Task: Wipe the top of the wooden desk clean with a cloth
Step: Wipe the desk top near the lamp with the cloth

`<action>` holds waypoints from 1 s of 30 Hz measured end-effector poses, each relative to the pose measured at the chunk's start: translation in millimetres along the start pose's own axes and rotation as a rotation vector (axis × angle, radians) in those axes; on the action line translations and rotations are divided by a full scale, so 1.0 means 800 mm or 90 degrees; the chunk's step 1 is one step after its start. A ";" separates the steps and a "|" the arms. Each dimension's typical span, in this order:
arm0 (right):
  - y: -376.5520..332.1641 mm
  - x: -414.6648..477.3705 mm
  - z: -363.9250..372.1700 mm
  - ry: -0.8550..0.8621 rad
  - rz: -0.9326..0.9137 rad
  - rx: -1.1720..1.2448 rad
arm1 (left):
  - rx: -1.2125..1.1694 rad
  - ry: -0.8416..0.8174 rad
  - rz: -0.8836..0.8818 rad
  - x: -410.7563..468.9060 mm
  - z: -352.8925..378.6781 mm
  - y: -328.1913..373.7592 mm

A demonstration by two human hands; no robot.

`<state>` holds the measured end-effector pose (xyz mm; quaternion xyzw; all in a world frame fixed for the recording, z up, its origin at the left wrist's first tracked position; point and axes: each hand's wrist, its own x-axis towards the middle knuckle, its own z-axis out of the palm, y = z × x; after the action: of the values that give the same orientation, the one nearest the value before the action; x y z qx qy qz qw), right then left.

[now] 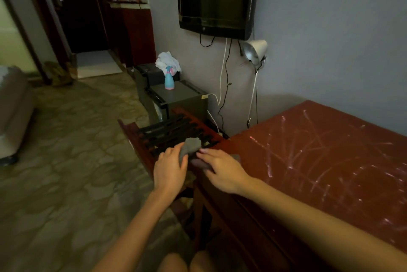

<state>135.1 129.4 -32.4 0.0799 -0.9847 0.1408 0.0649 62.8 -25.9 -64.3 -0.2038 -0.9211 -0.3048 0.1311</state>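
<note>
Hands meet at the left end of the reddish-brown wooden bench [259,150]: left hand [170,170] grips a crumpled grey cloth [191,147], right hand [222,170] lies spread-fingered just beside it, and the bench's white-streaked top [312,152] runs off rightward, nearer the right hand.

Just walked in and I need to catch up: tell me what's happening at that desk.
A person holds a grey cloth at the corner of the wooden desk. The left hand grips it; the right hand lies on another part, fingers fairly straight. The desk top is covered in whitish streaks, so wiping looks not yet begun.
</note>
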 end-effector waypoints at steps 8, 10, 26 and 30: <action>0.008 0.007 0.013 0.017 -0.086 -0.077 | -0.036 0.025 -0.031 -0.010 -0.003 0.003; 0.009 0.025 0.014 0.002 -0.072 -0.069 | -0.035 0.032 -0.035 -0.009 -0.002 0.000; 0.012 -0.033 -0.009 -0.044 0.073 -0.055 | -0.021 0.058 -0.020 -0.072 -0.053 0.018; -0.022 -0.046 0.009 -0.063 -0.005 -0.104 | -0.007 0.062 -0.013 -0.101 -0.064 0.021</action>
<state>173.5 115.9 -40.0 0.0848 -0.9946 0.0554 0.0232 147.2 -69.0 -45.6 -0.1804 -0.9139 -0.3205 0.1716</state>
